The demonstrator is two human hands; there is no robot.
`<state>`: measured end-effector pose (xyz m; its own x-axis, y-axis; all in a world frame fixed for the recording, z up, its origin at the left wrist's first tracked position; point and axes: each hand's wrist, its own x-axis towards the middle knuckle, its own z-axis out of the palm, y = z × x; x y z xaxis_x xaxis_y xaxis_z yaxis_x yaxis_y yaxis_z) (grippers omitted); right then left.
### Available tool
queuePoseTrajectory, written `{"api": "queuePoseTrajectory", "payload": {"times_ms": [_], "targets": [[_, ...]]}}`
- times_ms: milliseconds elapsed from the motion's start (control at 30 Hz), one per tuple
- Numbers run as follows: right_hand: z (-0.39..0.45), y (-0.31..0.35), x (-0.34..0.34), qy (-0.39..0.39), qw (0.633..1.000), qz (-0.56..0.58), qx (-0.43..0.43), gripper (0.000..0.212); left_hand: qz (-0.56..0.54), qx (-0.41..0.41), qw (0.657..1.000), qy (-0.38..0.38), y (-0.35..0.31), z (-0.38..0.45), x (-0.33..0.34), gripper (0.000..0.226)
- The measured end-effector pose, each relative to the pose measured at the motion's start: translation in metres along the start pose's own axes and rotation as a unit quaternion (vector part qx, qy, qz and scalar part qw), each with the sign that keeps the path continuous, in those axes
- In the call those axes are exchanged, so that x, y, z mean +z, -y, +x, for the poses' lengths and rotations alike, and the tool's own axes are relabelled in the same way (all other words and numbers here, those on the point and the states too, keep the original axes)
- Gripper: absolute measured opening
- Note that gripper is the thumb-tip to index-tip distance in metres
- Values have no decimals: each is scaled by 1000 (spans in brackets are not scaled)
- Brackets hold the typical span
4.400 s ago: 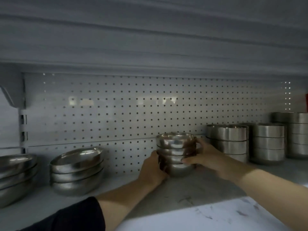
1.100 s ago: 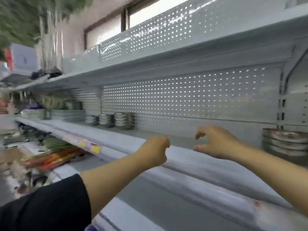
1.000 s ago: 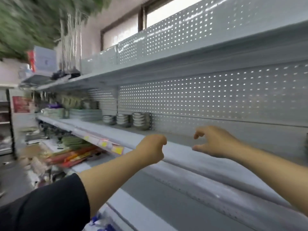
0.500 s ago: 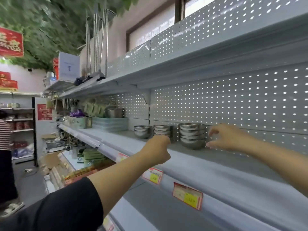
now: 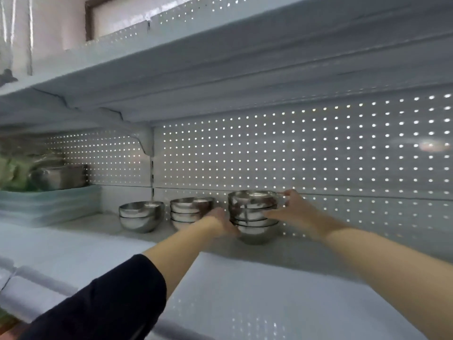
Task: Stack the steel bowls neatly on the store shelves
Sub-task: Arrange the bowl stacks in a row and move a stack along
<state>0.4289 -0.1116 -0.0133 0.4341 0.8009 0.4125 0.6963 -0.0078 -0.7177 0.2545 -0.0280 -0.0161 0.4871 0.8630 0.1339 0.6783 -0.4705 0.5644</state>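
Both hands are closing round the tall stack [image 5: 253,215] of bowls at centre frame on the shelf [image 5: 245,285]: left hand [image 5: 224,223] cups its lower side, right hand [image 5: 293,212] pinches rim and side. Likely next: lift it level. The nested bowls look empty; two shorter stacks [image 5: 190,212] stand left of it
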Motion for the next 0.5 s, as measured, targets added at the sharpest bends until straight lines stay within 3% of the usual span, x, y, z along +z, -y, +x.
{"api": "queuePoseTrajectory", "payload": {"times_ms": [100,333,500], "targets": [[9,-5,15,-12,997,66,38,60,-68,39,997,17,13,26,9,43],[14,-9,36,4,992,103,74,45,-135,76,987,39,36,49,32,44],[14,-11,38,-1,987,115,110,61,-146,102,984,16,39,52,40,55]]}}
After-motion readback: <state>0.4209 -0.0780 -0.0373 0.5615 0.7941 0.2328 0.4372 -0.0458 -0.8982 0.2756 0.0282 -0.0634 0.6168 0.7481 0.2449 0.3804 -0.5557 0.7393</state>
